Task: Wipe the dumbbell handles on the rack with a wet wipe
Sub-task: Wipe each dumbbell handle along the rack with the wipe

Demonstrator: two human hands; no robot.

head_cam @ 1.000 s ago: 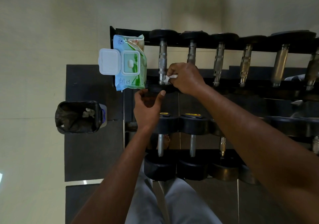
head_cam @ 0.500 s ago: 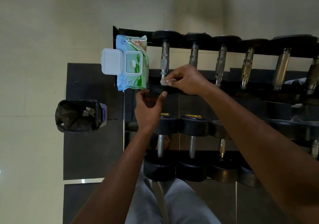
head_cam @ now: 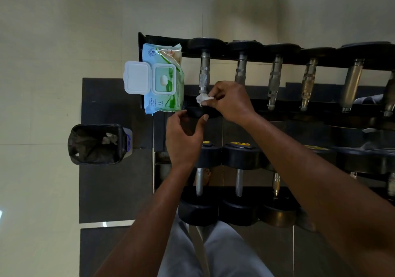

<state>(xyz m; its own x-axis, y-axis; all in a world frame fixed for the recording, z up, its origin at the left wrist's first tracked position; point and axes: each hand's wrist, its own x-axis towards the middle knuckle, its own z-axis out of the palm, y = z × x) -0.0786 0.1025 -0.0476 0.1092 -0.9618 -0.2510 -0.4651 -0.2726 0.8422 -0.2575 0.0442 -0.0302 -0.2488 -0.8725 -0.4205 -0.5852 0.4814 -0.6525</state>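
A black rack (head_cam: 263, 55) carries a row of dumbbells with metal handles on its top tier. My right hand (head_cam: 229, 102) pinches a small white wet wipe (head_cam: 202, 99) against the near end of the leftmost top handle (head_cam: 204, 76). My left hand (head_cam: 184, 137) grips the near black head (head_cam: 197, 112) of that same dumbbell, thumb on one side and fingers on the other. A second tier of dumbbells (head_cam: 239, 182) lies below my arms.
A green and blue wet wipe pack (head_cam: 163, 80) with its white lid flipped open sits at the rack's left end. A bin with a black liner (head_cam: 96, 144) holding used wipes stands on the floor to the left. More top-tier handles (head_cam: 274, 82) extend to the right.
My right hand has drawn the wipe a little along the near end of the leftmost handle, and more of the wipe shows. My left hand stays on the dumbbell head.
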